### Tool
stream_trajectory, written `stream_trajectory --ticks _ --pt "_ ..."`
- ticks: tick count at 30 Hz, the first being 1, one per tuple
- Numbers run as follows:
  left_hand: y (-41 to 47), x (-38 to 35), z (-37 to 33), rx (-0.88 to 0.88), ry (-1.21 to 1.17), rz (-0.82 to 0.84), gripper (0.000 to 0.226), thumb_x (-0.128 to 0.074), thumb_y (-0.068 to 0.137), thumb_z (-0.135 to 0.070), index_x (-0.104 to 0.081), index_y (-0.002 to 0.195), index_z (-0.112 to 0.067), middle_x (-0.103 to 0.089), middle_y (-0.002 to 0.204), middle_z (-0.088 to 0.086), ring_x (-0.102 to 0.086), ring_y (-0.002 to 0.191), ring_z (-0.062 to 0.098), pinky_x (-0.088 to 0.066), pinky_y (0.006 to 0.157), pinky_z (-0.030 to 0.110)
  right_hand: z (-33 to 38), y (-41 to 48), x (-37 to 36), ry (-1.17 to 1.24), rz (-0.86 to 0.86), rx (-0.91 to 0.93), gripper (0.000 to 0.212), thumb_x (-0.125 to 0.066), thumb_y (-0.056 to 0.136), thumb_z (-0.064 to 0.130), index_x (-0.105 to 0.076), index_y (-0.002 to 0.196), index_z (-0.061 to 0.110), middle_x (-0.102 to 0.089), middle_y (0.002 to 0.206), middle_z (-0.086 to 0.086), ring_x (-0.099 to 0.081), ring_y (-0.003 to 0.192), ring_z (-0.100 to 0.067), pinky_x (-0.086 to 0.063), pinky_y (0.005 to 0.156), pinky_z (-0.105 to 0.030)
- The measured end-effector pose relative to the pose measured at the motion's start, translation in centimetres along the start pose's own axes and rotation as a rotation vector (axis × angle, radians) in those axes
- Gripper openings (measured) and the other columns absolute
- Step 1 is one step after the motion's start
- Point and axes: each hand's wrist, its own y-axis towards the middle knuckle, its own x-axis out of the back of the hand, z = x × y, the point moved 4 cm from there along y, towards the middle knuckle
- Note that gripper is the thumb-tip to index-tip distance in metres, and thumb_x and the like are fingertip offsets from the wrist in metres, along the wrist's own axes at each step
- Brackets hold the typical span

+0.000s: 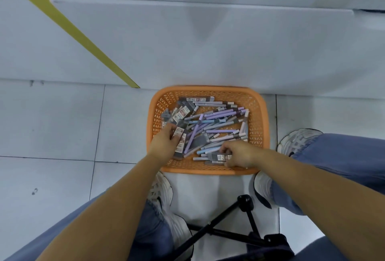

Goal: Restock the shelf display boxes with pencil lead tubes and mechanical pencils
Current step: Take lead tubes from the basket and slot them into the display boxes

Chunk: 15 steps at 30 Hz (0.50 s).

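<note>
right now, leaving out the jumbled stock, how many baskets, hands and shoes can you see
orange basket: 1
hands, left gripping lead tubes, right: 2
white shoes: 3
total: 6

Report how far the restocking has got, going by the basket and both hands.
Done: nothing visibly; no display box is in view. In hand: the left hand grips grey lead tubes, and the right hand closes on another tube near the front of the orange basket. Left: the basket still holds many mechanical pencils and tubes, so most of the job seems to remain.
</note>
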Motion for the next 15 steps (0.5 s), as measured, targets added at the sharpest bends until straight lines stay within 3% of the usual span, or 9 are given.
stream_trajectory --ticks 3,6,9,11,15 --pt "0.1 0.1 -0.2 0.071 -0.025 0.027 0.027 -0.056 0.098 -0.022 -0.048 0.123 -0.026 -0.066 0.092 -0.009 -0.071 0.080 0.022 -0.060 0.068 0.040 -0.1 -0.1 -0.1 -0.027 -0.023 0.010 0.045 -0.065 0.086 0.028 -0.051 0.128 0.022 -0.056 0.129 -0.002 -0.055 0.111 -0.019 -0.043 0.084 -0.026" --pt "0.1 -0.5 -0.5 0.059 -0.055 0.088 0.038 -0.068 0.089 -0.016 -0.054 0.124 -0.020 -0.069 0.099 -0.002 -0.068 0.078 0.017 -0.052 0.053 0.022 -0.4 -0.3 -0.3 -0.020 -0.054 0.011 0.048 -0.065 0.083 0.022 -0.047 0.127 0.023 -0.061 0.118 -0.002 -0.059 0.096 -0.016 -0.042 0.070 -0.024" --pt "0.4 -0.7 -1.1 0.015 -0.017 -0.036 0.044 -0.074 0.087 -0.017 -0.057 0.128 -0.013 -0.063 0.122 0.007 -0.064 0.102 0.024 -0.055 0.078 0.031 -0.7 -0.3 -0.1 0.127 -0.125 -0.012 0.056 -0.066 0.081 0.019 -0.045 0.132 0.023 -0.058 0.092 0.007 -0.054 0.073 -0.005 -0.036 0.052 -0.018" --pt "0.5 -0.1 -1.3 0.014 -0.003 -0.188 0.048 -0.073 0.088 -0.018 -0.056 0.133 -0.014 -0.058 0.130 0.008 -0.059 0.114 0.026 -0.049 0.093 0.033 -0.6 0.1 0.6 0.322 -0.201 -0.038 0.055 -0.068 0.080 0.020 -0.046 0.130 0.023 -0.060 0.089 0.006 -0.058 0.073 -0.008 -0.040 0.054 -0.019" --pt "0.7 0.2 -1.2 0.041 0.005 -0.275 0.053 -0.067 0.095 -0.024 -0.049 0.145 -0.018 -0.053 0.137 0.007 -0.056 0.120 0.023 -0.042 0.088 0.026 1.5 1.7 1.7 0.498 -0.311 -0.040 0.042 -0.072 0.078 0.022 -0.052 0.115 0.023 -0.066 0.099 0.002 -0.062 0.081 -0.011 -0.050 0.067 -0.031"
